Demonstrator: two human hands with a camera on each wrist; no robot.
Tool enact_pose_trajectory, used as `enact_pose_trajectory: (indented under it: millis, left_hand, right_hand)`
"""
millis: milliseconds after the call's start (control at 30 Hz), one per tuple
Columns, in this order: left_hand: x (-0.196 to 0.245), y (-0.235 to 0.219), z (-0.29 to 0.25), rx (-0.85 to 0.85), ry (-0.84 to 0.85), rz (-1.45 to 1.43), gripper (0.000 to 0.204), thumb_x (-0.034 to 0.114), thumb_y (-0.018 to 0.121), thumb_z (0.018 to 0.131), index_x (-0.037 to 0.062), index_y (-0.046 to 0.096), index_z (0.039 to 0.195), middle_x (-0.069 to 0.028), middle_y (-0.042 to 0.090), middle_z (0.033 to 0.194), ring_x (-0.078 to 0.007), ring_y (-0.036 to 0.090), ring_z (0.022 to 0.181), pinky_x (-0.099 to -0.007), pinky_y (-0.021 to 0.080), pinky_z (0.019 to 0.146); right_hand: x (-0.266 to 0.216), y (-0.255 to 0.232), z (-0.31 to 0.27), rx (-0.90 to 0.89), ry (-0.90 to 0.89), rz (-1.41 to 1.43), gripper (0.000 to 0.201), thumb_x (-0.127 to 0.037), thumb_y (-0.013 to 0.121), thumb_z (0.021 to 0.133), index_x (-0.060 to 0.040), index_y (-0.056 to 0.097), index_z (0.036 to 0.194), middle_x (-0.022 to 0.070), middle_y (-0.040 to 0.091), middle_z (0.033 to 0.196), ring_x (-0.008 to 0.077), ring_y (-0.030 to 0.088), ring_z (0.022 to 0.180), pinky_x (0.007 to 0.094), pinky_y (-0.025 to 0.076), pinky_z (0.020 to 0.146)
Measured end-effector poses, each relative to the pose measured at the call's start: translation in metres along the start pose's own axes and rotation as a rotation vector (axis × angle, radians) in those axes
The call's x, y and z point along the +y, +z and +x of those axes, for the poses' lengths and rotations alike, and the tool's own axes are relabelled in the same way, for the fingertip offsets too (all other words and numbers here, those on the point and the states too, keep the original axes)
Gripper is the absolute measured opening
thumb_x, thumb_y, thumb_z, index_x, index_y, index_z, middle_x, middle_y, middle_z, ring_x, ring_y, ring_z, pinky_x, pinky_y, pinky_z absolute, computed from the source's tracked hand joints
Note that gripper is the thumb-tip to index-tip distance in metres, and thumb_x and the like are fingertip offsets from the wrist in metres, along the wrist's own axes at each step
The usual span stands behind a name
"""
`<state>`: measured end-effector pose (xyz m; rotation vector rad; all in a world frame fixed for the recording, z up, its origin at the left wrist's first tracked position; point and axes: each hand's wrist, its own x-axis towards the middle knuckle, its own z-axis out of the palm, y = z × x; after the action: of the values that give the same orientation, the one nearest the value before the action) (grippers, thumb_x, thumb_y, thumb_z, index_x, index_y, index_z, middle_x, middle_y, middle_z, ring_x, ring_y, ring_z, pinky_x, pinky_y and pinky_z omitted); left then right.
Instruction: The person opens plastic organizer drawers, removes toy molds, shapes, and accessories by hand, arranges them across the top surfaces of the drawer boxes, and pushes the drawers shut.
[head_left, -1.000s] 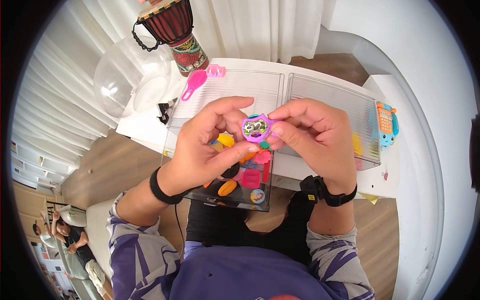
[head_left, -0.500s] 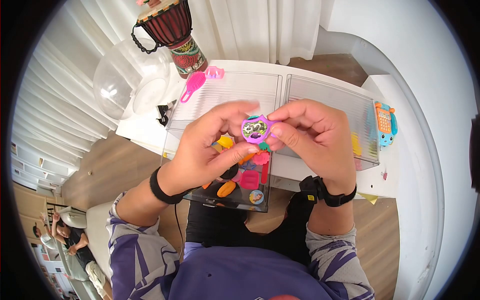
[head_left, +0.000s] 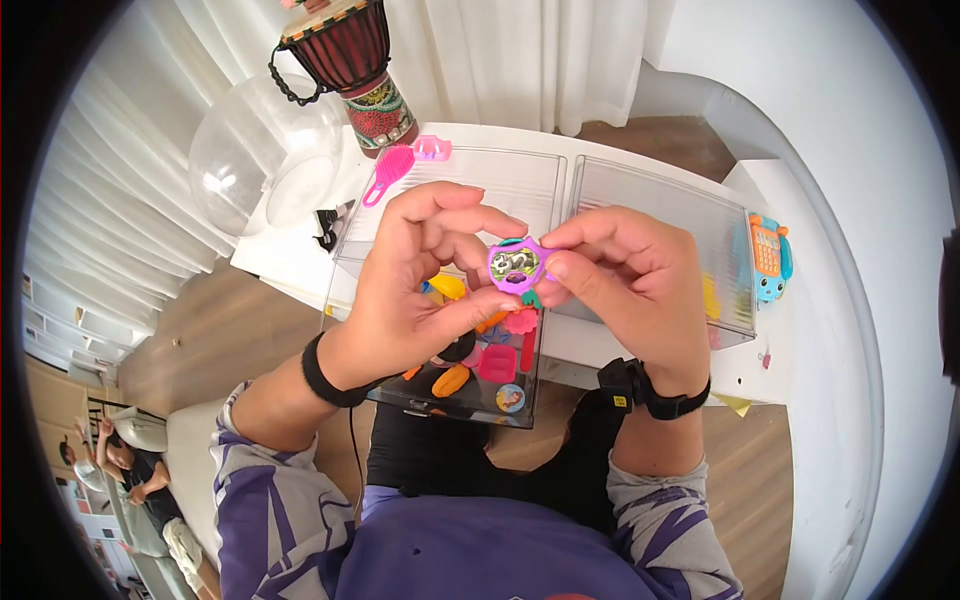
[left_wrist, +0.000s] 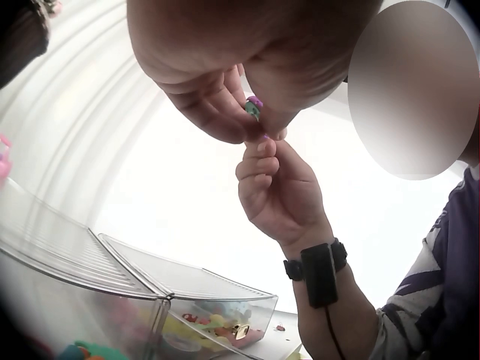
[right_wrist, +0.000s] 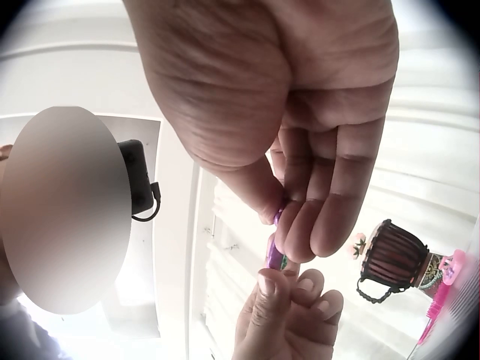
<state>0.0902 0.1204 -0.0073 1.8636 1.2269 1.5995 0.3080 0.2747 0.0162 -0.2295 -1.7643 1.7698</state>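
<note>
A small purple toy (head_left: 515,266) with a black-and-green picture on its face and green on its back is between the two hands, above the drawer. The right hand (head_left: 635,280) pinches the toy's right side between thumb and forefinger. The left hand (head_left: 415,275) holds it from the other side, thumb at its lower edge and forefinger raised over the top. In the left wrist view, green and purple parts of the toy (left_wrist: 253,109) show between the left fingers. In the right wrist view, its purple edge (right_wrist: 274,253) shows below the right fingertips.
Below the hands, a clear drawer (head_left: 450,408) holds several colourful toys, including a pink dish (head_left: 497,364). A second clear box (head_left: 670,190) stands right, near a toy phone (head_left: 770,258). A pink hairbrush (head_left: 390,170) lies behind left, before a drum (head_left: 375,100).
The left forefinger has lifted and shifted above the toy. The toy and right hand stay in nearly the same place, while the head view has shifted slightly.
</note>
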Motion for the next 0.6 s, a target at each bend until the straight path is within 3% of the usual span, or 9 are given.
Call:
enact_pose_trajectory:
  millis: [233,333,400,600]
  left_hand:
    - [-0.001,0.001,-0.001,-0.001,-0.018,-0.032,0.083,-0.007,0.09,0.099,0.005,0.038,0.164,-0.0209,0.07,0.152,-0.0165,0.077,0.105,-0.0323,0.063,0.09]
    - [-0.004,0.002,-0.004,0.001,-0.002,-0.029,0.084,-0.007,0.093,0.096,0.005,0.04,0.16,-0.0194,0.068,0.152,-0.0139,0.074,0.099,-0.0304,0.063,0.088]
    - [-0.003,0.002,-0.007,0.158,0.021,0.094,0.085,-0.006,0.098,0.092,0.0062,0.042,0.155,-0.0187,0.066,0.154,-0.0108,0.068,0.092,-0.0279,0.062,0.085]
    - [0.005,0.004,0.003,0.142,-0.036,0.001,0.079,-0.009,0.096,0.091,0.0116,0.042,0.145,-0.0211,0.066,0.153,-0.0088,0.064,0.087,-0.0257,0.059,0.081]
  right_hand:
    - [0.003,-0.002,-0.001,-0.013,-0.023,-0.004,0.014,-0.002,0.081,0.11,0.0064,0.081,0.122,0.0111,0.086,0.104,0.0154,0.085,0.094,0.0306,0.07,0.085]
    - [0.002,-0.002,-0.002,-0.012,-0.03,-0.014,0.014,-0.001,0.081,0.11,0.0065,0.081,0.122,0.011,0.086,0.104,0.0155,0.085,0.094,0.0307,0.071,0.085]
    - [0.002,-0.002,-0.002,0.008,-0.023,-0.016,0.015,-0.001,0.081,0.11,0.0066,0.08,0.122,0.0109,0.086,0.105,0.0155,0.085,0.094,0.0306,0.071,0.085]
    - [0.004,-0.001,0.0,0.004,-0.024,-0.004,0.014,-0.001,0.081,0.11,0.0069,0.08,0.122,0.0116,0.086,0.106,0.0155,0.085,0.094,0.0303,0.071,0.085]
